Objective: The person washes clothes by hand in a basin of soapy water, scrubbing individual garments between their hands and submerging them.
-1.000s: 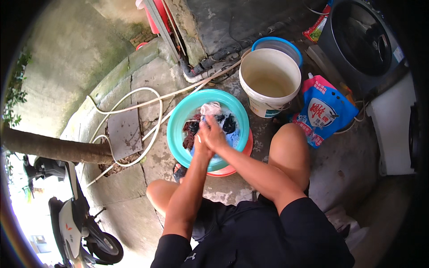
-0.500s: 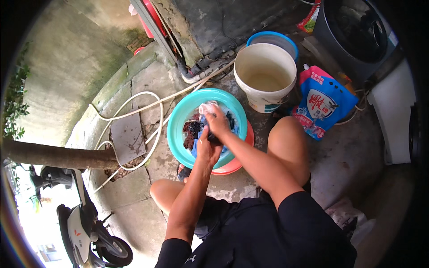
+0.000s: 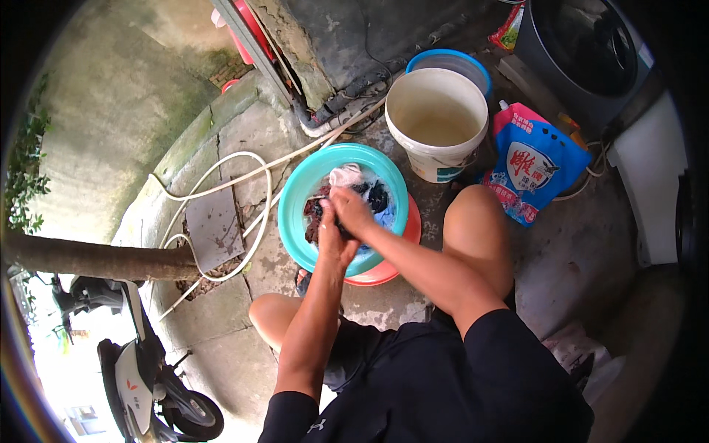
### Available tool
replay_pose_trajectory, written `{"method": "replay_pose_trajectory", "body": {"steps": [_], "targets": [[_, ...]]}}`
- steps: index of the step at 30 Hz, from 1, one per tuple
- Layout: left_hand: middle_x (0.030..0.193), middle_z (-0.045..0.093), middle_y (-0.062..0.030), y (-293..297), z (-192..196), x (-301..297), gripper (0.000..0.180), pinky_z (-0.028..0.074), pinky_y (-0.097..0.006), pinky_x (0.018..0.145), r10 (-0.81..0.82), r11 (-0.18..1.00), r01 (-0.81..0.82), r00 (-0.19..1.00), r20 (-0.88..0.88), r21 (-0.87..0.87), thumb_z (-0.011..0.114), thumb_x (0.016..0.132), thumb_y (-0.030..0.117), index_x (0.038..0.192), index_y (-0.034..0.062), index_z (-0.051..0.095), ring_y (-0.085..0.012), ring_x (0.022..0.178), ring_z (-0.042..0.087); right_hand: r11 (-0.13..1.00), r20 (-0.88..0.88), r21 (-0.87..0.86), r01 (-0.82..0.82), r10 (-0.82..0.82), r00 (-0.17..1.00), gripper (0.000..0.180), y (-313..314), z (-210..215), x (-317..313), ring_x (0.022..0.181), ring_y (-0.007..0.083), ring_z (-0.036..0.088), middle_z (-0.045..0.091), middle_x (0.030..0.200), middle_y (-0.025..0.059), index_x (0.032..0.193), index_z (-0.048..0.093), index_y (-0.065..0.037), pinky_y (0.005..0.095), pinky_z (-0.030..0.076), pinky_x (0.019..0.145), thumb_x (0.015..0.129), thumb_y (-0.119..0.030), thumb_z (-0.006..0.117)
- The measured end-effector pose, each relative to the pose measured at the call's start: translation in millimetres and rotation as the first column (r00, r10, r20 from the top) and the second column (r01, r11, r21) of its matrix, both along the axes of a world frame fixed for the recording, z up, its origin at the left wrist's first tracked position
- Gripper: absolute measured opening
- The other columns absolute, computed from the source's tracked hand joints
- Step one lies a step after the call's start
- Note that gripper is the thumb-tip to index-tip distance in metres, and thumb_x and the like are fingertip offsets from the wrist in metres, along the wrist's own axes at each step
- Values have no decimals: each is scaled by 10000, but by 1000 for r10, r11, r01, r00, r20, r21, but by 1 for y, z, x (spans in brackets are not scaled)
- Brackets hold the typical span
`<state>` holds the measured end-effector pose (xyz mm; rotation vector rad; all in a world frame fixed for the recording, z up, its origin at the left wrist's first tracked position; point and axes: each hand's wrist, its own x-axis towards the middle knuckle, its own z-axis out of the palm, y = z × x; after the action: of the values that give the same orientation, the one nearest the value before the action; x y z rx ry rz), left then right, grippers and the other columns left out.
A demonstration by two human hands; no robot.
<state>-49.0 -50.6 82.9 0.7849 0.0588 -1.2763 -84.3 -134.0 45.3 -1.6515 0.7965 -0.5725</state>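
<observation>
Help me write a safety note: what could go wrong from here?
The teal basin overlaps a red basin beneath it, so a hard push might tip it. The white bucket stands close to the right knee and could get knocked. The pale hose lies in loose loops, a possible trip hazard.

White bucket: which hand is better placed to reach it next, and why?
Probably the right hand: it is nearer the white bucket, which stands right of the turquoise basin; the left hand is farther left.
</observation>
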Motion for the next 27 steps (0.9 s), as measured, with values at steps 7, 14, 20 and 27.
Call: {"method": "replay_pose_trajectory", "body": {"steps": [7,14,20,27], "targets": [[1154,592,-71,32,-63,64,528,478,-422,919,165,986,-154,948,271,-60,403,1007,530,1344,131,478,-244,1039,560,961,131,-267,64,-29,991,471,77,28,20,1291,377,472,543,1318,264,1299,554,15,399,342,1108,987,-331,488],[1197,612,-108,29,-7,54,553,422,-431,1030,110,994,-105,981,162,-43,506,964,538,1299,100,537,-259,1166,544,984,206,174,-30,-7,979,490,54,28,22,1158,405,569,628,1191,251,1228,604,44,424,405,1047,929,-338,539],[1236,594,-79,29,-43,58,427,483,-385,932,104,987,-40,899,426,-156,428,1029,430,1303,117,523,-216,1085,578,982,247,-186,19,28,969,398,59,23,22,1227,372,529,596,1262,216,1227,604,-9,419,392,1065,923,-264,566],[1242,593,-103,14,0,52,481,434,-396,1027,150,983,-170,958,242,64,411,1027,452,1288,70,543,-269,1145,568,997,151,-74,-2,13,988,439,58,3,16,1261,399,486,544,1325,229,1311,550,-25,420,385,1073,964,-278,455]]}}
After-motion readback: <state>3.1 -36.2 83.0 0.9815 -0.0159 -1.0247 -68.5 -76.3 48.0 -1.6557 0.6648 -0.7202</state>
